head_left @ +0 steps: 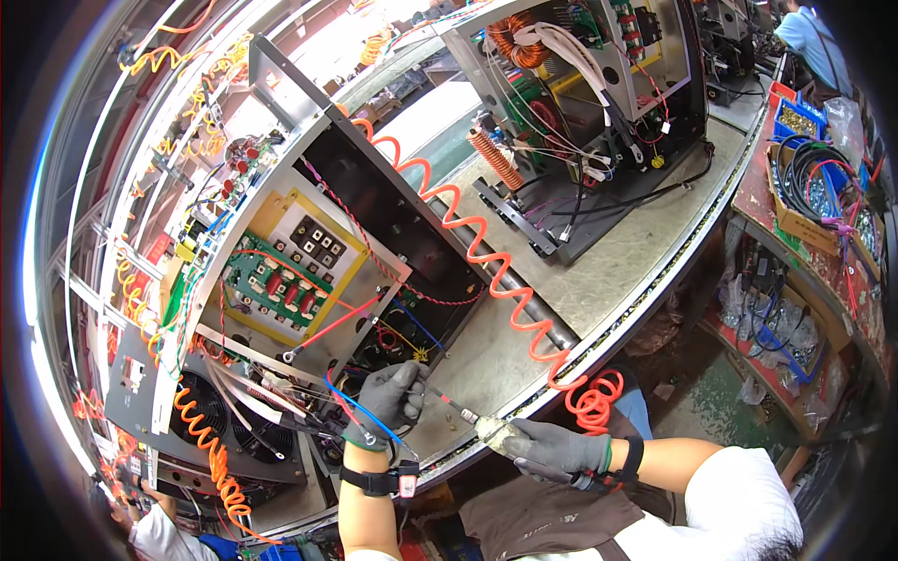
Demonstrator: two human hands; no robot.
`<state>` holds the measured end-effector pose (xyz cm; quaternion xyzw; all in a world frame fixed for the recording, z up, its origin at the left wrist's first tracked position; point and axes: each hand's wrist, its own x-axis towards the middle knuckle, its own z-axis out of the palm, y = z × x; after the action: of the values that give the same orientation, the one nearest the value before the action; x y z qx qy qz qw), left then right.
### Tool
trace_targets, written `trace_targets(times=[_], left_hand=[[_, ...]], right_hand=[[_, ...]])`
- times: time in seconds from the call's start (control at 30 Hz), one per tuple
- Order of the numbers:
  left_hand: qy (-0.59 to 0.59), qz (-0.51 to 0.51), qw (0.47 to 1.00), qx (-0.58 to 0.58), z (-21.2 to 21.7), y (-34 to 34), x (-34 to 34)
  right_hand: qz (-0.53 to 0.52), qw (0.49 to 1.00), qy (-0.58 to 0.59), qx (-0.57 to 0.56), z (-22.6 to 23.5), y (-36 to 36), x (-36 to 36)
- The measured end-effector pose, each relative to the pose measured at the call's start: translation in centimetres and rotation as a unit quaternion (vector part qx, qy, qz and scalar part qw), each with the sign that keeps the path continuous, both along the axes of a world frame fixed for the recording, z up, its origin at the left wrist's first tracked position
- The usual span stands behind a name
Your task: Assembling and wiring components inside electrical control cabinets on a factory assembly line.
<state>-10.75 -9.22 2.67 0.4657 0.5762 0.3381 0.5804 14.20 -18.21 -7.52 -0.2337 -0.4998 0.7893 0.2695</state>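
Note:
My right hand [564, 451], in a grey glove, is wrapped round the pale, worn handle of a screwdriver [498, 434]. Its thin shaft points up and left toward my left hand [391, 395]. That hand, gloved too, has its fingers curled at the lower corner of an open metal cabinet [360, 168]; what they hold, if anything, is hidden. Red and blue wires with ring terminals [369, 436] hang across my left wrist. Inside the cabinet, a green circuit board [278, 285] sits on a yellow-edged plate, and a red wire [329, 329] runs down across the frame.
A coiled orange air hose [468, 224] stretches past the cabinet over the metal bench [617, 257]. Another open cabinet [580, 103] stands beyond. To the right are shelves with a box of black cable [806, 192] and blue bins [800, 120]. Other people work at far right and lower left.

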Motion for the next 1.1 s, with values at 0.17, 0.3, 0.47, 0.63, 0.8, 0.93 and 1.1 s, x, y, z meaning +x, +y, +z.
trace_targets(times=[0.17, 0.3, 0.47, 0.63, 0.8, 0.93, 1.1], left_hand=[[0.081, -0.008, 0.995, 0.054, -1.2, 0.5, 2.6], [0.141, 0.045, 0.986, 0.077, -3.6, 3.0, 2.9], [0.306, 0.087, 0.943, 0.096, -5.8, 5.0, 3.4], [0.454, 0.063, 0.870, 0.180, -8.2, 6.5, 2.6], [0.390, 0.117, 0.865, 0.292, -10.5, 6.2, 1.5], [0.390, 0.098, 0.860, 0.313, -11.6, 5.9, 0.4], [0.208, 0.088, 0.964, 0.144, -10.2, 5.4, 1.4]], right_hand=[[-0.037, 0.996, -0.002, -0.078, 0.7, 0.4, 0.1], [-0.078, 0.987, -0.076, -0.116, 0.9, 1.1, 0.8], [-0.108, 0.980, -0.058, -0.156, 0.6, 1.3, 1.5], [-0.106, 0.979, -0.069, -0.161, 0.5, 1.5, 2.0], [-0.105, 0.977, -0.062, -0.173, -0.1, 2.1, 2.1], [-0.099, 0.979, -0.054, -0.169, 0.1, 2.4, 1.8], [-0.090, 0.980, -0.040, -0.171, 0.0, 2.6, 1.3]])
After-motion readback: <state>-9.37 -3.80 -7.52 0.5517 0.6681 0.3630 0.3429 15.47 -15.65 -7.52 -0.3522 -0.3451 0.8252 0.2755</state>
